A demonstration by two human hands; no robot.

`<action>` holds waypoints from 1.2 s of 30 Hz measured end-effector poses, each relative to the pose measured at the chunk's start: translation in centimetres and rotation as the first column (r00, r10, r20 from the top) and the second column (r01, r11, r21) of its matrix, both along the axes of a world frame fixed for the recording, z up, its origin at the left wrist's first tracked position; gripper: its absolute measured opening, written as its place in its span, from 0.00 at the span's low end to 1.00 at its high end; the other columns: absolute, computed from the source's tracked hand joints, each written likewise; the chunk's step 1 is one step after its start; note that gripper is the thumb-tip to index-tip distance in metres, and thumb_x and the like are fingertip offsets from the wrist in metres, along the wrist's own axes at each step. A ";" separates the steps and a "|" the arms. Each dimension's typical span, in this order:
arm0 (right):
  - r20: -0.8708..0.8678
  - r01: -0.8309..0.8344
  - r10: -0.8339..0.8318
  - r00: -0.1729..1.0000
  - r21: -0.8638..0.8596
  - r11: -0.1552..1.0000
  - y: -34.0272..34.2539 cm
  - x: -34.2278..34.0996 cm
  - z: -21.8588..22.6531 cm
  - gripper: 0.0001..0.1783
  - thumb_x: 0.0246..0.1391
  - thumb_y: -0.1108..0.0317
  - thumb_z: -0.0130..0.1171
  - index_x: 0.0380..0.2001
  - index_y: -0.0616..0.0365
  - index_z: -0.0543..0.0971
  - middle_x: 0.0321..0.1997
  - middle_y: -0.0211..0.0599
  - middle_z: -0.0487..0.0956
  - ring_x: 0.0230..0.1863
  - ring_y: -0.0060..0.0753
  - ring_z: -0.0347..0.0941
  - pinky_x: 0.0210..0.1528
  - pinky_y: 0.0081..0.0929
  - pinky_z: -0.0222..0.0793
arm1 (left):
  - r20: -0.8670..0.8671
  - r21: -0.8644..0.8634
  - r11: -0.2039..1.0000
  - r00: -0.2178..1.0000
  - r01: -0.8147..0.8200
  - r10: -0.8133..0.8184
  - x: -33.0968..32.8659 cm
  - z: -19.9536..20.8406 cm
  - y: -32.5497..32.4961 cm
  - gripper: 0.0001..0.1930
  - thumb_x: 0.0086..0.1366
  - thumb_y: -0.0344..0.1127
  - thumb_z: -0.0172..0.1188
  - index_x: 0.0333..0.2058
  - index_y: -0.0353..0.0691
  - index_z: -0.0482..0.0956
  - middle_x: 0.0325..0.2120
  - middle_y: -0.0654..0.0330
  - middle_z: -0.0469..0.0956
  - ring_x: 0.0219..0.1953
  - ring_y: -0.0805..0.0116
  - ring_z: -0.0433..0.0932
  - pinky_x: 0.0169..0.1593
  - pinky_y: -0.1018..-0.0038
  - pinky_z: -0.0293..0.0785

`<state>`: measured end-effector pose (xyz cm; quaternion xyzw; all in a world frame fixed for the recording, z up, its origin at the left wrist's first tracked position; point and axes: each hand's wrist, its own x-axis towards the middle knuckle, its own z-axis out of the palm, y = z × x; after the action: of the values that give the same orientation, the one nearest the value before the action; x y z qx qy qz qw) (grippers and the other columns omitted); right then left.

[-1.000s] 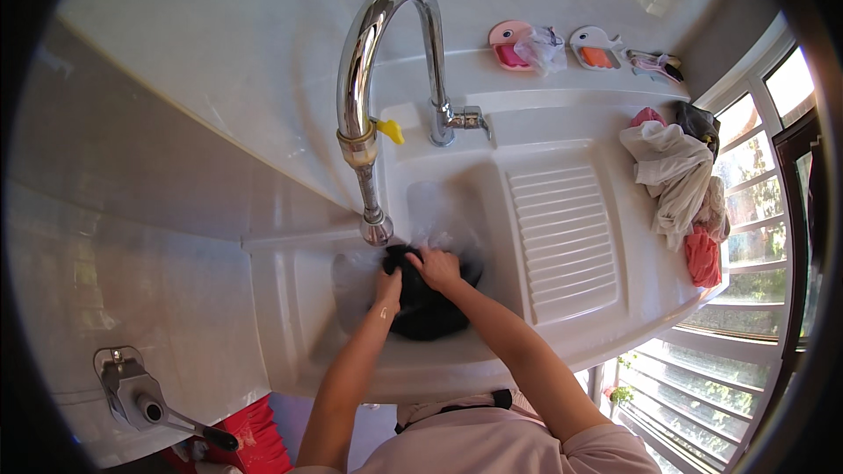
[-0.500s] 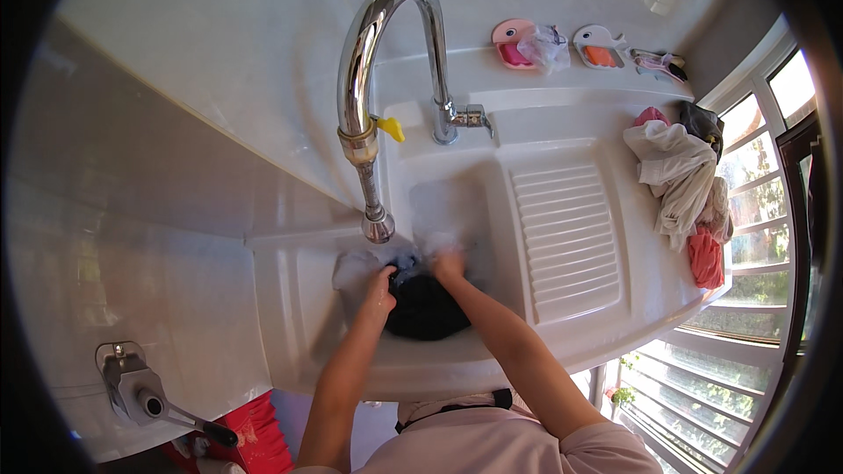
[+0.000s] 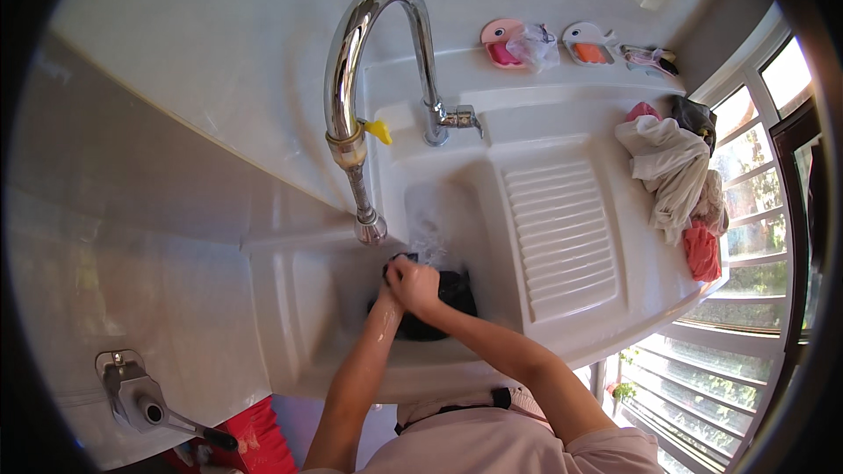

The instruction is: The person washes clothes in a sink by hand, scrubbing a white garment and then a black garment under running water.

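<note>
Wet black cloth (image 3: pixel 458 291) hangs bunched in the white sink basin (image 3: pixel 338 325), its lower part down in the bowl. My right hand (image 3: pixel 416 286) is closed and pressed against my left hand (image 3: pixel 388 297) above the cloth. A dark piece of the cloth sticks out at the top between them. Most of my left hand's fingers are hidden behind the right, but it also appears closed on the cloth. Just beyond my hands is the spray head of the chrome faucet (image 3: pixel 337 79). Cloudy water (image 3: pixel 430 215) lies in the far part of the basin.
Right of the basin is a ribbed washboard (image 3: pixel 562 228). Piled clothes (image 3: pixel 667 158), white, black and coral, lie at the right end. Two fish-shaped soap dishes, one pink (image 3: pixel 499 33) and one white (image 3: pixel 584 35), stand on the back ledge. A wall-mounted lever (image 3: pixel 145 404) is at lower left.
My hands were apart on the cloth among suds; now the right has moved left and meets the left hand. The cloth has been drawn together between them, and the suds have thinned.
</note>
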<state>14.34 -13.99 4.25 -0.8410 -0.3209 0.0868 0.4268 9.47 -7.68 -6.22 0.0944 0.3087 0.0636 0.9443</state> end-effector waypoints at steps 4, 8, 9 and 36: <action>0.099 -0.261 0.251 0.963 0.102 0.960 -0.8 -0.2 0.4 0.10 0.42 0.62 0.59 0.15 0.54 0.74 0.16 0.41 0.75 0.19 0.48 0.73 0.22 0.42 0.69 | 0.333 -0.045 0.999 0.943 0.013 0.002 -2.0 -3.8 0.8 0.21 0.67 0.53 0.38 0.45 0.46 0.72 0.45 0.62 0.75 0.49 0.66 0.72 0.50 0.64 0.70; 0.045 0.125 -0.121 0.992 -0.100 0.987 1.4 4.0 -2.2 0.10 0.45 0.63 0.56 0.16 0.54 0.75 0.17 0.42 0.76 0.20 0.50 0.74 0.21 0.43 0.69 | -0.443 0.269 0.961 0.894 0.058 0.070 1.6 7.7 -2.2 0.18 0.66 0.56 0.42 0.41 0.52 0.73 0.39 0.65 0.76 0.44 0.69 0.73 0.48 0.70 0.67; 0.057 0.046 -0.044 0.997 -0.034 0.998 1.6 2.0 -1.3 0.10 0.45 0.63 0.56 0.16 0.54 0.74 0.17 0.42 0.76 0.20 0.49 0.74 0.21 0.43 0.69 | 0.213 0.145 0.989 0.977 -0.017 -0.015 0.1 1.9 -0.4 0.20 0.65 0.57 0.43 0.43 0.52 0.72 0.41 0.65 0.75 0.44 0.69 0.73 0.49 0.71 0.66; -0.470 -0.347 0.334 0.817 0.063 0.936 -5.1 14.7 15.5 0.15 0.43 0.71 0.59 0.38 0.61 0.76 0.29 0.42 0.79 0.31 0.42 0.76 0.36 0.36 0.70 | -0.491 0.796 0.472 0.859 0.378 0.141 -11.5 11.6 7.1 0.15 0.55 0.32 0.57 0.40 0.32 0.74 0.35 0.59 0.74 0.41 0.68 0.74 0.46 0.74 0.69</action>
<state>29.07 -19.04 19.76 -0.7284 -0.3509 0.3682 0.4589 -2.03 -0.62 5.41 0.5961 0.4547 0.1168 0.6514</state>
